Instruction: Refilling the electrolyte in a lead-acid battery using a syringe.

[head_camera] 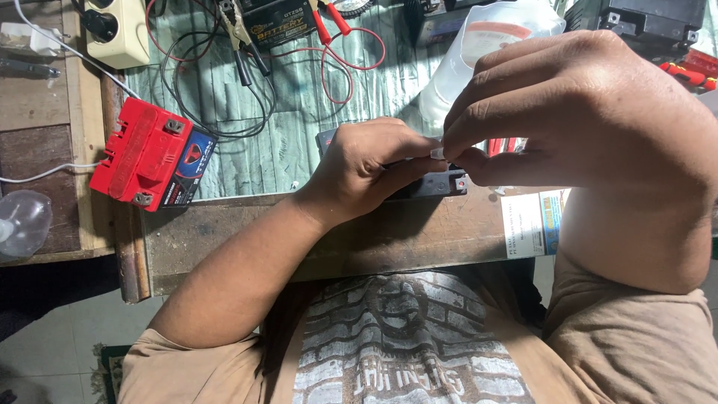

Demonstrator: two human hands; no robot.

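My left hand (370,170) is closed over a small dark grey battery (440,183) that rests at the front edge of the wooden bench (224,236). The hand covers most of the battery's top. My right hand (591,112) is raised close to the camera, and its thumb and forefinger pinch a tiny pale piece (438,153) just above the battery. What that piece is I cannot make out.
A red battery (149,155) lies at the left. Behind it are a cream power strip (117,30), tangled black and red clip leads (247,52), another black battery (278,21) and a clear plastic jug (479,52). A printed box (535,223) sits at the bench's right edge.
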